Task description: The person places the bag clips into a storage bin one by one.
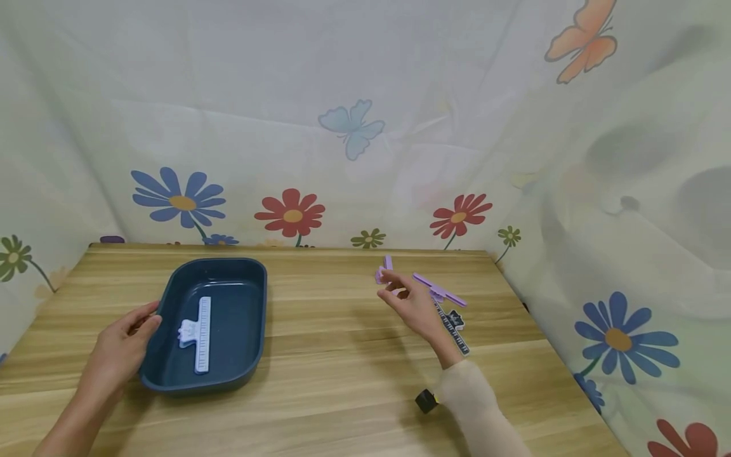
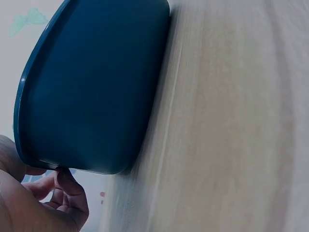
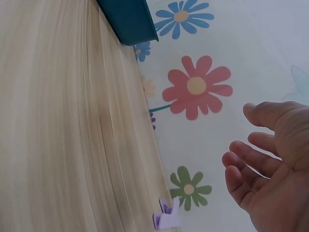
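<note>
At the left of the head view stands a dark blue rectangular tray (image 1: 234,330) with raised sides. My left hand (image 1: 122,343) grips its left rim between thumb and fingers; in the left wrist view the fingertips (image 2: 70,186) are at the tray's wall. Inside the tray lies a white clip (image 1: 202,336) with a long ruler-marked bar. My right hand (image 1: 414,308) is above the right side of the table, fingers loosely bent and holding nothing. Close by it lie a purple clip (image 1: 388,263), partly hidden by the fingers, a second purple clip (image 1: 451,297) and a black ruler-marked clip (image 1: 455,320).
A small black object (image 1: 426,401) shows beside the right sleeve (image 1: 474,397). The wooden table (image 1: 320,381) ends at the back against a flower-printed cloth (image 1: 240,139), which also hangs along both sides.
</note>
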